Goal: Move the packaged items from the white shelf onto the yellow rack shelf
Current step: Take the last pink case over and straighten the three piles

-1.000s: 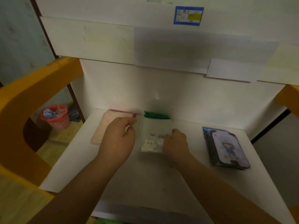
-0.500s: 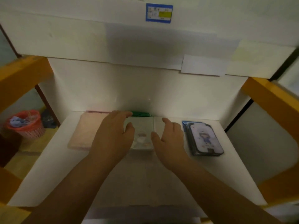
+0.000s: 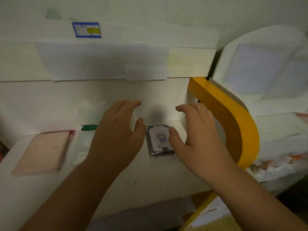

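Fingers [image 3: 126, 105] of the left hand [image 3: 116, 135] are spread and loosely curled, held above the white shelf [image 3: 141, 177] with nothing in their grasp; the thumb juts out toward the right. Across a gap, the right hand [image 3: 198, 135] mirrors this, its fingers wide and bent, its thumb tip lying over the right edge of the dark stack of packaged cards [image 3: 159, 140], though blur hides whether the thumb truly touches. That stack, its top card printed with a small cartoon figure, lies flat on the shelf in the gap between the two thumbs, below both sets of fingertips and near the back wall. Neither hand closes on it.

Just left of the left hand, partly hidden under the wrist, lies a clear packet with a green top strip [image 3: 84, 140]; the strip shows beside the knuckles, while the packet's contents are too blurred to make out. Further left, well away from both hands, a pink flat package [image 3: 43, 150] rests flat on the same shelf.

Right of the right hand, close behind its knuckles, curves the yellow rack frame [image 3: 233, 117]. Beyond that frame, further right, pale shelving holds blurred packaged goods [image 3: 275, 164]. Above both hands, on the white panel over the shelf, sits a blue-bordered label [image 3: 86, 30] with a yellow patch.
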`<state>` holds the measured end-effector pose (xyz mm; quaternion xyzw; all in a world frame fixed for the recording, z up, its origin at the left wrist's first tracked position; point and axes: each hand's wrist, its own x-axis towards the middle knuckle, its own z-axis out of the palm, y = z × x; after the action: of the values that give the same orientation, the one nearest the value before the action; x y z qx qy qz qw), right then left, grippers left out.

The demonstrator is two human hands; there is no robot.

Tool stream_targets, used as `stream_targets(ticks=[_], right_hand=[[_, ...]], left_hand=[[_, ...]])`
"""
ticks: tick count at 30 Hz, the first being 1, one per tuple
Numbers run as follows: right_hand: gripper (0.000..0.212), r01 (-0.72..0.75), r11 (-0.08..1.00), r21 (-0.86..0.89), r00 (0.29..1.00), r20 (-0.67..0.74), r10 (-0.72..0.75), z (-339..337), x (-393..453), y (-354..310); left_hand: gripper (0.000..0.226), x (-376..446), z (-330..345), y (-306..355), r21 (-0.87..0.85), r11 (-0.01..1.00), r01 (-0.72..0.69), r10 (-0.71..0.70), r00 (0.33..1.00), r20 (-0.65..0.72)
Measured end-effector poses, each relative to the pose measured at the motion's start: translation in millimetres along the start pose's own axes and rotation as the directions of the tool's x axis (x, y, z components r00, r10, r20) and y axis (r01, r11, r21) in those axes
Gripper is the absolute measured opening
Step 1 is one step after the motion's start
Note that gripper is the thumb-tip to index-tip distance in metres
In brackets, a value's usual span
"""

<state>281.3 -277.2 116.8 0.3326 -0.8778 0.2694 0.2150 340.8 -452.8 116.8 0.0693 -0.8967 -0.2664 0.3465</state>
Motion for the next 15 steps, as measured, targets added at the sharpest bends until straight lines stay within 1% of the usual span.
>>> stream_targets(ticks=[3,5,7,12,15], right_hand=[[0.047,-0.01,1.0,-0.008,0.997,-0.081,0.01,-47,-17,27],[0.045,-0.023,1.0,0.015,0.995,-0.1,0.025,-75,-32,51],[0.043,-0.066,0.998,0.014,0.992,-0.108,0.067,-101,-49,81],[0.049,-0.208,0.974,-0.091,0.977,-0.075,0.202,-159,-97,166],[0.049,-0.268,0.956,-0.121,0.963,-0.05,0.263,-189,-126,218]], left_hand=[[0.041,0,21,46,-0.02,0.999,-0.043,0.043,0.999,-0.003],[0.041,-2,40,77,-0.03,0.997,-0.065,0.065,0.998,0.009],[0.042,-7,61,111,-0.054,0.995,-0.083,0.084,0.996,0.027],[0.039,-23,117,198,-0.094,0.98,-0.176,0.182,0.982,0.054],[0.043,-33,154,248,-0.157,0.971,-0.183,0.196,0.978,0.068]])
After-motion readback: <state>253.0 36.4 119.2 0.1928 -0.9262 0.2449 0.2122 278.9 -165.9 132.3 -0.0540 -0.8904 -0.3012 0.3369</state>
